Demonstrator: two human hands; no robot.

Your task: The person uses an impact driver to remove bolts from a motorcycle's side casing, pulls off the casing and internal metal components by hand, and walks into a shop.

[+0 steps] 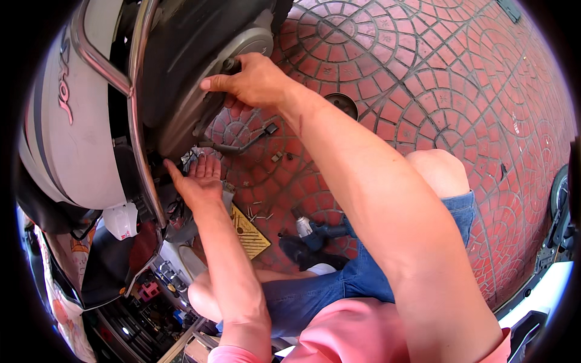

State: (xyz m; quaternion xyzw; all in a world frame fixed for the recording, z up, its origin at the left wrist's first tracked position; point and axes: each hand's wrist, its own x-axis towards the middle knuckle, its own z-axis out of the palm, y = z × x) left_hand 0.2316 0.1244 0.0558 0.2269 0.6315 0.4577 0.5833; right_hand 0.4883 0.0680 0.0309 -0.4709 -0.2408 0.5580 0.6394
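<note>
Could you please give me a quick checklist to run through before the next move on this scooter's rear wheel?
1. Right hand gripping the rear wheel: ok.
2. Left hand reaching under the chrome rail, fingers spread: ok; what it touches, cannot tell.
3. Loose screws lying on the paving: not ok, easily lost.
4. Power drill within reach by the knee: ok.
5. Wheel fastener state: cannot tell.

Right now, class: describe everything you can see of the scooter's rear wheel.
The rear wheel sits at upper left: a black rubber tyre around a dull grey metal hub, partly hidden behind a chrome grab rail. The right hand rests on the hub near its centre; the left hand reaches beneath it. Red paving lies below.
</note>
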